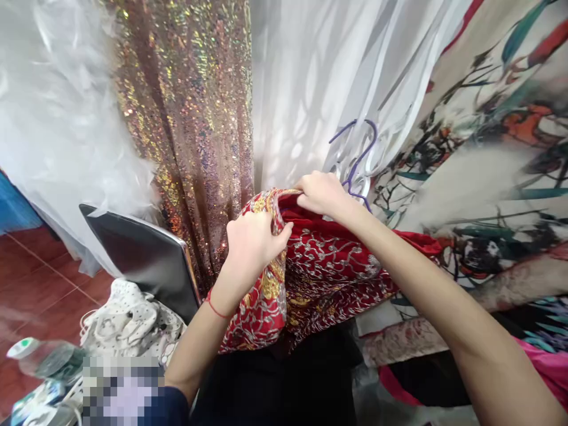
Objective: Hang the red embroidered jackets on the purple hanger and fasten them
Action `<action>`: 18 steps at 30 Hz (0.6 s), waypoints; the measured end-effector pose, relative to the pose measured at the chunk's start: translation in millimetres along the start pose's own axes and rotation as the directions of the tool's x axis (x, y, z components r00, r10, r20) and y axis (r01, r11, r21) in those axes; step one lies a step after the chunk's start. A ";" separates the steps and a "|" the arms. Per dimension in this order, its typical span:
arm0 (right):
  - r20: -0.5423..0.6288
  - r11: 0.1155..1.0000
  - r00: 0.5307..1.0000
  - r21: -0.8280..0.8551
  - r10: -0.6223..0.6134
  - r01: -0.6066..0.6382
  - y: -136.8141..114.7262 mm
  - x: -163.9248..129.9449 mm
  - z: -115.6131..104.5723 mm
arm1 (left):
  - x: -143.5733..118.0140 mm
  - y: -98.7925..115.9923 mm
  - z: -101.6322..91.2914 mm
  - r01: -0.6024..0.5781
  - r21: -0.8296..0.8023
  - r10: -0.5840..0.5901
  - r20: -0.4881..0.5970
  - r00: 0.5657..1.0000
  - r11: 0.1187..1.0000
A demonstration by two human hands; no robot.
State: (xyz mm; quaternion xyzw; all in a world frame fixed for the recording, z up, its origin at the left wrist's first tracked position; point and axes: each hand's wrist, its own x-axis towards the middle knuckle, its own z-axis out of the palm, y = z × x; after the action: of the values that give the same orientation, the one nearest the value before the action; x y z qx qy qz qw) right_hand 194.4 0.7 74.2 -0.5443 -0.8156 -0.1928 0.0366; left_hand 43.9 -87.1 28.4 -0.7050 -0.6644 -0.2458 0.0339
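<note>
Left hand: left hand (251,239), fingers curled and pinching the folded edge of the red embroidered garment (319,272); a thin red cord (216,308) circles the wrist
Right hand: right hand (323,194), fingers pressed together and gripping the garment's upper edge, just beside the left hand
Garment: red cloth with gold and silver embroidery, held up at mid-frame between both hands, its lower part hanging down in front of dark fabric
Hangers: purple hanger hook (357,160) just behind the right hand, among white hangers
Backdrop, centre: bronze sequin fabric (190,118) hanging in vertical folds
Backdrop, left: clear plastic cover (57,106) over hung clothing
Backdrop, middle right: white sheer fabric (310,77)
Backdrop, right: pale printed fabric (501,148) with teal, orange and black pattern; a pink cloth (545,361) below it
Floor: red-brown tiled floor (31,278) at lower left
Lower left items: dark flat panel (142,254) leaning upright; white dotted cloth (128,322) bundled below it; plastic bottle (44,358) lying on its side
</note>
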 end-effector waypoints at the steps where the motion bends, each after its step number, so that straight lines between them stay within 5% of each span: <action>1: 0.001 1.000 1.000 0.007 -0.009 0.009 -1.9 -3.4 -1.9 | 1.2 4.3 -1.6 0.013 0.002 -0.013 -0.056 0.998 1.000; 4: -0.018 1.000 1.000 0.020 -0.020 0.021 -3.7 -9.4 -4.0 | 16.7 10.0 -0.5 -0.080 -0.010 0.077 -0.160 0.984 0.997; 7: -0.059 0.996 0.995 0.037 -0.075 0.077 1.8 -14.2 0.2 | 43.5 6.4 12.7 -0.334 -0.148 0.341 0.022 0.940 0.931; 9: -0.154 0.981 0.971 0.035 -0.181 0.188 9.3 -21.5 6.2 | 58.6 1.7 24.8 -0.388 -0.302 0.433 0.096 0.896 0.871; 11: -0.342 0.938 0.884 0.019 -0.318 0.345 19.7 -35.3 13.9 | 67.0 -2.8 35.0 -0.379 -0.397 0.443 0.081 0.893 0.836; 13: -0.569 0.894 0.737 0.010 -0.364 0.449 33.0 -55.4 22.6 | 69.9 -5.9 40.9 -0.380 -0.446 0.451 0.061 0.890 0.810; 14: -0.667 0.893 0.676 0.036 -0.312 0.448 40.8 -66.7 26.9 | 70.5 -6.7 42.4 -0.377 -0.467 0.453 0.059 0.889 0.800; 16: -0.767 0.923 0.640 0.215 -0.042 0.318 58.9 -88.7 34.5 | 72.4 -6.0 43.3 -0.356 -0.508 0.447 0.065 0.892 0.784; 18: -0.647 0.852 0.707 0.509 0.284 0.123 79.8 -105.5 39.2 | 77.1 -2.2 42.1 -0.337 -0.552 0.448 0.076 0.891 0.763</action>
State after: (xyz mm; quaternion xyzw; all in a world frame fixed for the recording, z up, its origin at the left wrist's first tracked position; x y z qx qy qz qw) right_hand 315.0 -51.1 31.5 -0.4353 -0.7342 -0.1566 0.4969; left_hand 54.2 -0.1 21.1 -0.8319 -0.4085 -0.3315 -0.1767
